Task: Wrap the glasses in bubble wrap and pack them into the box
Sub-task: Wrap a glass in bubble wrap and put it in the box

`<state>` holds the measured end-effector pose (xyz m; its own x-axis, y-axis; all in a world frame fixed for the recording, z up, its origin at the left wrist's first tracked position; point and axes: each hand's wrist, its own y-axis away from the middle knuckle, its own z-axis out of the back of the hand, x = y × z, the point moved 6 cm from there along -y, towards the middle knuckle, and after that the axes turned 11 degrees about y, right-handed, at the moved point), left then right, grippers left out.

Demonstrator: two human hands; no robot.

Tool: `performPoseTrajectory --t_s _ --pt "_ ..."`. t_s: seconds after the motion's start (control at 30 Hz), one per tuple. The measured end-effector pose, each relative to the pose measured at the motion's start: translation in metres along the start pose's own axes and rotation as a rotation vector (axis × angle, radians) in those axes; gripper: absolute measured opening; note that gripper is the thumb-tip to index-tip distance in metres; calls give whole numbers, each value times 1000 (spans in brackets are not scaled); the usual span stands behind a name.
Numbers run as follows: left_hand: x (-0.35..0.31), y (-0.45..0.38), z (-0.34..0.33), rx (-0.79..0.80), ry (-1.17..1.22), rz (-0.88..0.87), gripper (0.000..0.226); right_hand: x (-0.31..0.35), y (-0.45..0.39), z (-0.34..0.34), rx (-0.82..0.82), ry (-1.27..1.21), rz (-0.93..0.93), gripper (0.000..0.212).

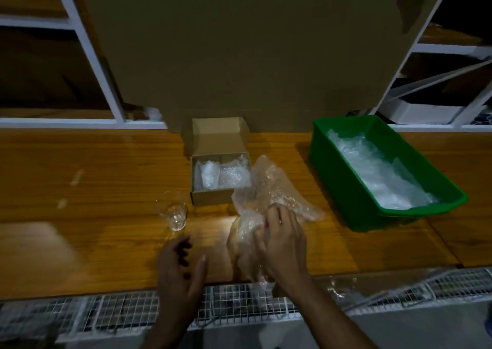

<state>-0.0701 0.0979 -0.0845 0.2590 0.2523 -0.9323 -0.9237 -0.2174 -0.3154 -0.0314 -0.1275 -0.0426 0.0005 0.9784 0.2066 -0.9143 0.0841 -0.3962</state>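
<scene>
A small cardboard box (210, 198) stands open on the wooden table, its lid tipped back. Two bubble-wrapped bundles (222, 175) fill it side by side. A clear drinking glass (175, 214) lies bare on the table just left of the box. A loose sheet of bubble wrap (269, 186) is spread to the right of the box and reaches the table's near edge. My right hand (282, 239) grips that sheet near its middle. My left hand (178, 263) hovers below the glass, fingers curled and apart, holding nothing.
A green plastic bin (343, 178) with more bubble wrap (378, 170) inside sits at the right. A large cardboard sheet (239, 50) leans upright behind the box. White shelving stands on both sides. A wire mesh rack (133, 314) runs along the table's near edge.
</scene>
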Motion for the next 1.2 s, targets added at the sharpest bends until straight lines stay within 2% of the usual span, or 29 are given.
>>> performPoseTrajectory --t_s 0.1,0.17,0.23,0.3,0.37,0.43,0.5,0.53,0.57,0.63,0.7,0.83,0.9,1.0,1.13,1.2 --pt "-9 -20 -15 94 28 -20 48 5 6 -21 168 60 127 23" --pt "-18 -36 -28 228 -83 -183 56 5 4 -27 294 18 219 20" --pt "-19 -49 -38 377 -234 -317 70 -4 4 -30 390 -181 187 14" --pt "-15 -55 -45 512 -349 -348 96 -26 -1 -22 265 -505 -29 19" --pt "-10 -55 -50 630 -401 -309 105 -57 -6 -14 81 -634 -220 30" --pt "-3 -53 -52 706 -448 -287 98 -73 -18 -8 52 -446 -168 33" --pt "-1 -50 -55 748 -527 -421 81 -83 -27 -22 269 -126 -27 38" --pt "1 -49 -57 757 -530 -469 69 -90 -29 -32 402 60 9 40" --pt "3 -48 -58 763 -504 -458 57 -98 -29 -35 465 214 11 41" --pt "7 -49 -56 726 -406 -338 43 -107 -34 -29 420 369 -42 39" --pt "13 -48 -55 710 -325 -249 38 -102 -36 -13 299 322 -54 46" --pt "29 -43 -51 761 -257 -154 29 -64 -15 -4 287 127 259 73" --pt "35 -41 -49 750 -256 -105 33 -53 2 -3 284 160 393 85" --pt "32 -39 -51 690 -289 -74 46 -57 21 -1 350 119 434 93" --pt "26 -39 -55 580 -305 -56 65 -61 46 3 433 102 464 77" --pt "25 -39 -58 513 -300 -55 66 -62 59 -3 443 140 490 65"
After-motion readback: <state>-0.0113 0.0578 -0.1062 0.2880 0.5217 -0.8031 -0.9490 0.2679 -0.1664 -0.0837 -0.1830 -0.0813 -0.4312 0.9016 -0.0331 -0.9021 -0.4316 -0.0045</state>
